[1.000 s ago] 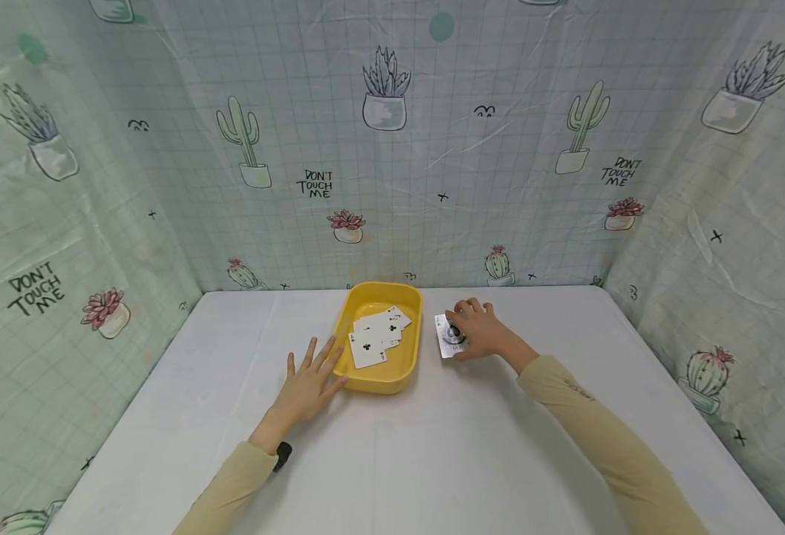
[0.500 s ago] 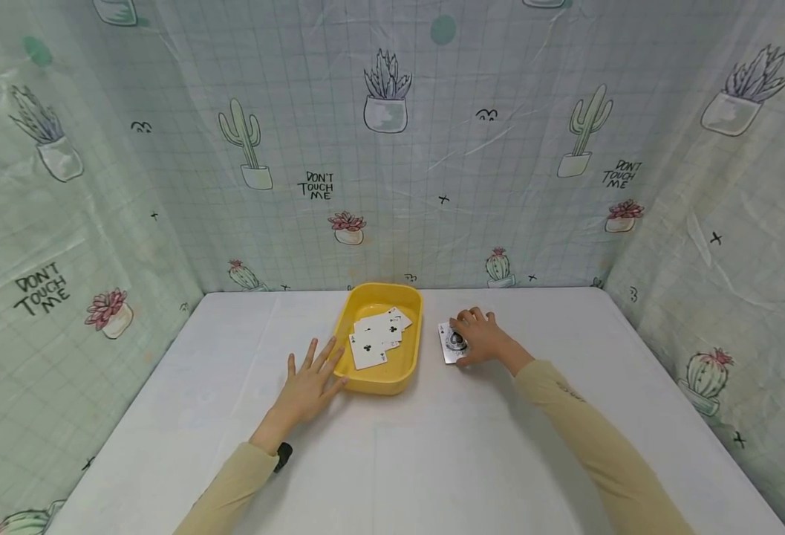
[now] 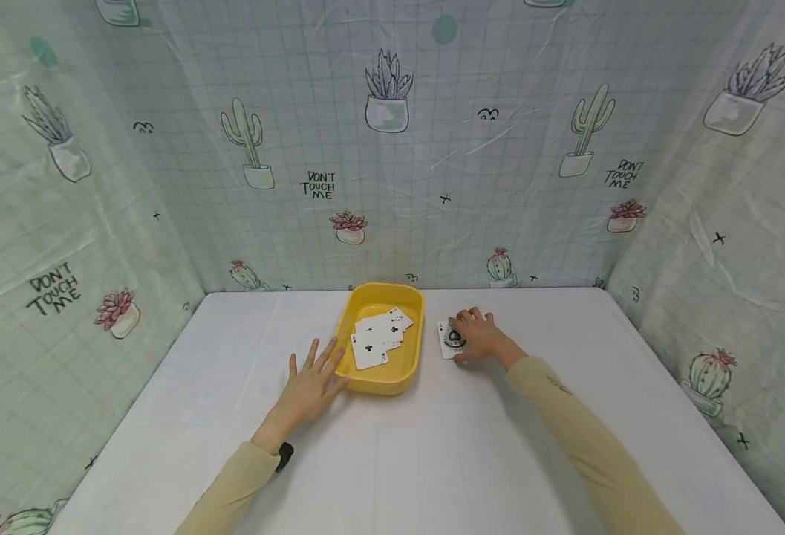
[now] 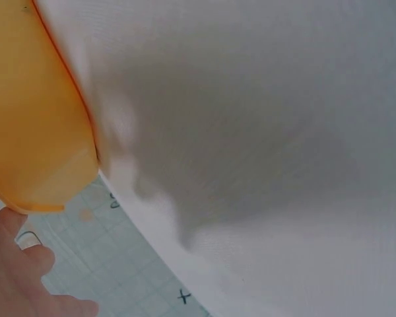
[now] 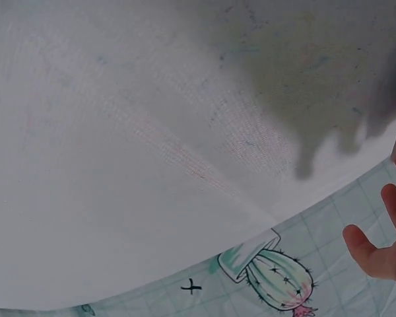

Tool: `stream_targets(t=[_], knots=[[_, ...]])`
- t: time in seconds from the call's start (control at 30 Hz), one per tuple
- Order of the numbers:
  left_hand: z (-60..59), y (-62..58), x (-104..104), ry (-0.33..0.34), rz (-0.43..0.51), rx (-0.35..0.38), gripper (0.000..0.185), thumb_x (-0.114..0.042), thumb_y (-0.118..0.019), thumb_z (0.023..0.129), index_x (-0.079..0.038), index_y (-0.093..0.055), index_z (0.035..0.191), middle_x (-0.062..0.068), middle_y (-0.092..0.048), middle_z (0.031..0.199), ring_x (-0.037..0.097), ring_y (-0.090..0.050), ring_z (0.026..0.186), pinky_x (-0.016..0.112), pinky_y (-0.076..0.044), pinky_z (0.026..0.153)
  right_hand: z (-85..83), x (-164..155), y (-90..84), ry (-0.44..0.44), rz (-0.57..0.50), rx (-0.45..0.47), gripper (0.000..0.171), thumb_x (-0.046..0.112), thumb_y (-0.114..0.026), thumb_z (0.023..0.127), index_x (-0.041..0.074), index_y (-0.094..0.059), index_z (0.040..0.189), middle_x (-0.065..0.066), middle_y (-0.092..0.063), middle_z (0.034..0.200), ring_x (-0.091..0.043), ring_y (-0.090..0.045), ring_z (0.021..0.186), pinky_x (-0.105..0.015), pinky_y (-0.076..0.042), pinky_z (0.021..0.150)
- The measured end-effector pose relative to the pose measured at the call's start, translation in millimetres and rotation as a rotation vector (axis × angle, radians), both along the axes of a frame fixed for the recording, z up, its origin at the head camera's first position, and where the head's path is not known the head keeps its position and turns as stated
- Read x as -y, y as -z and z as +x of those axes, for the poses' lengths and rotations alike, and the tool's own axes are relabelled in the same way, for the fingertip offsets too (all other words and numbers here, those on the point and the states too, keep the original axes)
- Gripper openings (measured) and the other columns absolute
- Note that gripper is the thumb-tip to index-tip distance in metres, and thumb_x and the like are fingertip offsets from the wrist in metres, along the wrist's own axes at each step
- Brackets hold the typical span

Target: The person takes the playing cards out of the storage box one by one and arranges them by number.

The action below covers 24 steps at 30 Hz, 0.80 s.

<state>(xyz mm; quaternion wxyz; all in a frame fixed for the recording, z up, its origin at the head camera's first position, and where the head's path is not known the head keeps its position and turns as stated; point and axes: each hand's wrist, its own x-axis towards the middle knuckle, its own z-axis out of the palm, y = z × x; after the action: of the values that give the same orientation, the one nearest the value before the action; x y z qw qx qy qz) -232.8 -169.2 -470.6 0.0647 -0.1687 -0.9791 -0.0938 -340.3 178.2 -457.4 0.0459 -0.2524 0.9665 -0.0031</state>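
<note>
In the head view my left hand (image 3: 304, 390) spreads its straight fingers against the near left rim of a yellow plastic bin (image 3: 392, 377). The left wrist view shows those fingers (image 4: 12, 221) at the bin's wall. Several playing cards (image 3: 370, 351), club faces among them, overlap face up inside the bin. Right of it, my right hand (image 3: 480, 338) pinches a playing card (image 3: 445, 343), which looks like an ace of spades, between thumb and fingers. Part of that card is hidden under the hand. Only its edge shows beside the fingertips in the right wrist view.
A white table (image 3: 379, 475) carries the bin and runs to a cloth backdrop (image 3: 445, 148) printed with cacti at the back and sides. A dark band (image 3: 284, 455) sits at my left wrist.
My right hand has shifted a little toward me with the ace of spades, whose face now shows more clearly. The left hand and the bin keep their places.
</note>
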Motion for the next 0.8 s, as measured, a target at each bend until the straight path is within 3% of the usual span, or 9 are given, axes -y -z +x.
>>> stream_targets(t=[0.57, 0.8], knots=[[-0.7, 1.7, 0.1, -0.004, -0.011, 0.000, 0.061, -0.051, -0.036, 0.091, -0.020, -0.026, 0.142, 0.000, -0.013, 0.151, 0.033, -0.005, 0.139, 0.068, -0.011, 0.100, -4.1, 2.2, 5.6, 0.028, 0.009, 0.015, 0.082, 0.048, -0.066, 0.072, 0.010, -0.034, 0.137, -0.014, -0.037, 0.132, -0.034, -0.030, 0.119, -0.061, -0.026, 0.094], [-0.4, 1.4, -0.6, 0.000, -0.004, -0.029, 0.060, -0.049, -0.039, 0.090, -0.019, -0.029, 0.141, 0.000, -0.017, 0.151, 0.035, -0.011, 0.138, 0.068, -0.013, 0.098, -3.1, 0.7, 5.2, 0.016, 0.007, 0.011, 0.083, 0.048, -0.066, 0.072, 0.011, -0.032, 0.138, -0.014, -0.035, 0.135, -0.034, -0.029, 0.122, -0.060, -0.025, 0.095]])
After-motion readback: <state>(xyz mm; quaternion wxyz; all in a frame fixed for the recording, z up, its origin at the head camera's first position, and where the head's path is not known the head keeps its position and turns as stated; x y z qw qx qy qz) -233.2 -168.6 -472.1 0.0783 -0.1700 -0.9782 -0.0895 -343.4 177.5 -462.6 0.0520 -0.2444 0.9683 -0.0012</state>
